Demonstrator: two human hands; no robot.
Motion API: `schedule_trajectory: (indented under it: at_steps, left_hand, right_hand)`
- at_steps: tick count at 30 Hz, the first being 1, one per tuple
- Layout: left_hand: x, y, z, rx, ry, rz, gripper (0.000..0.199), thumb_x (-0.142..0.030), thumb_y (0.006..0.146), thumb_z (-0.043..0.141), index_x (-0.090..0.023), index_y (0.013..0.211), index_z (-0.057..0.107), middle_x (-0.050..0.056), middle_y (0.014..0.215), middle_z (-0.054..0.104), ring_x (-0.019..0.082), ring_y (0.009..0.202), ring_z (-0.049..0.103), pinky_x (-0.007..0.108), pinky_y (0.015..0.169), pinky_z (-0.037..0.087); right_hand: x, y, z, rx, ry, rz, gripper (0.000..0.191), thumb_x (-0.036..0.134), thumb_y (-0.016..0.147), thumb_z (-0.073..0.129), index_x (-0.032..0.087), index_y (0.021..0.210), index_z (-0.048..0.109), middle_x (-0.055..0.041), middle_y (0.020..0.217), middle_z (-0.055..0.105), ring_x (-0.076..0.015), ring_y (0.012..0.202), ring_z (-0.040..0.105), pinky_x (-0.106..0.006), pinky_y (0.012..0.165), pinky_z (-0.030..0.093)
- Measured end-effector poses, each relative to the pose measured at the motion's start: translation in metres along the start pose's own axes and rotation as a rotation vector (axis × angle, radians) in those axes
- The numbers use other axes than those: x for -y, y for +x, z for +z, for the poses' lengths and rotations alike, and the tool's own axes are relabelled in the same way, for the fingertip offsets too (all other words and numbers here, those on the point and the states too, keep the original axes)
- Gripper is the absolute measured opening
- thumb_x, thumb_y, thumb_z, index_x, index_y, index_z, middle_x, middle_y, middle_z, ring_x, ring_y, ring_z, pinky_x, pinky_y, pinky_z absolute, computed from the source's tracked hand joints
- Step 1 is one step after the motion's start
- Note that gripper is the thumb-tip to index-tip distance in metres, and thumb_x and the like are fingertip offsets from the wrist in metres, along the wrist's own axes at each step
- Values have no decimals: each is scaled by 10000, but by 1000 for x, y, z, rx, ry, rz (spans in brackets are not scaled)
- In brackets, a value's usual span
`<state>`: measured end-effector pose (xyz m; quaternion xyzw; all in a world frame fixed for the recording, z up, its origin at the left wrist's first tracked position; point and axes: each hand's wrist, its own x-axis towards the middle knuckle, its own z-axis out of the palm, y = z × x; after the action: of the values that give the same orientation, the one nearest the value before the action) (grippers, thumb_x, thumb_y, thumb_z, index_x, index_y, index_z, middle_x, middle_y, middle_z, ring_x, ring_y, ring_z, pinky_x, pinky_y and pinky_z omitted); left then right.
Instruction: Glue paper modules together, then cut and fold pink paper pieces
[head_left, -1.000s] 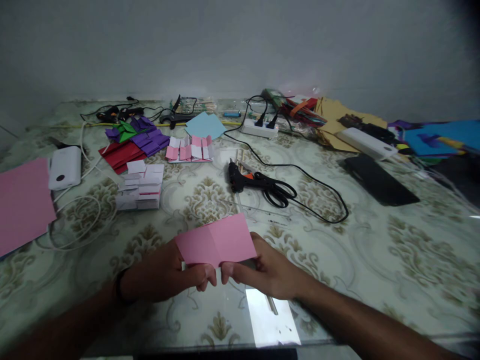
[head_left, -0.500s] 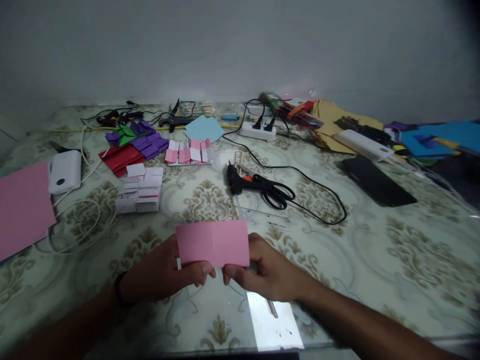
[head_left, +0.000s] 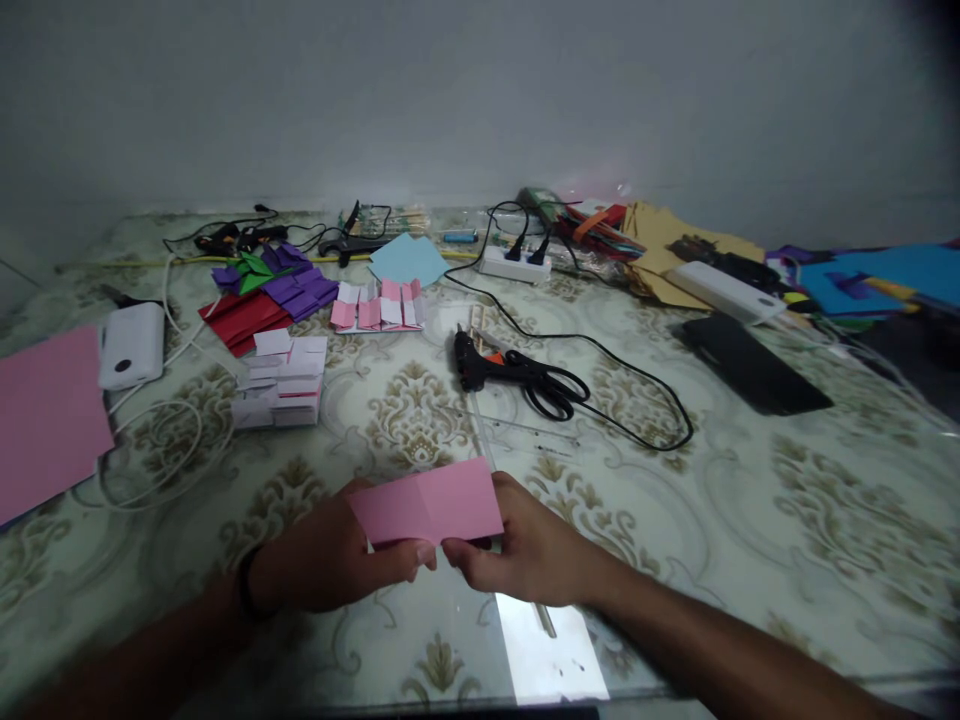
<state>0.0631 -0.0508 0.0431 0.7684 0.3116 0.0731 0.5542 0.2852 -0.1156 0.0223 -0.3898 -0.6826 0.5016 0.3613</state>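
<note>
Head view: at the near centre of the table, left hand and right hand grasp opposite ends of the pink paper. Caution: uneven thumb pressure could twist it, skewing the middle crease.

The pink paper is a plain, flat-toned rectangle with a crease down its middle. You have it raised above the near part of the patterned table, its wide face slanted, right end higher than the left.
</note>
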Motion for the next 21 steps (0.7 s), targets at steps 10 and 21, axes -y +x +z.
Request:
schedule_trajectory:
  at_steps: [10, 21]
  left_hand:
    - [0, -1, -7, -24, -81, -136, 250, -349, 898, 626, -160, 821, 772, 29, 718, 775, 177, 708, 724, 239, 697, 546]
    - [-1, -1, -9, -90, -48, -161, 303, -364, 948, 533, -163, 896, 754, 34, 781, 757, 187, 772, 711, 268, 760, 546]
  right_hand:
    - [9, 0, -26, -133, 7, 25, 228, 161, 804, 604, 200, 612, 488, 59, 592, 390, -98, 563, 342, -249, 518, 266]
    - [9, -1, -35, -273, 53, 69, 230, 342, 948, 632, 202, 779, 564, 26, 693, 504, -136, 644, 445, -257, 599, 359]
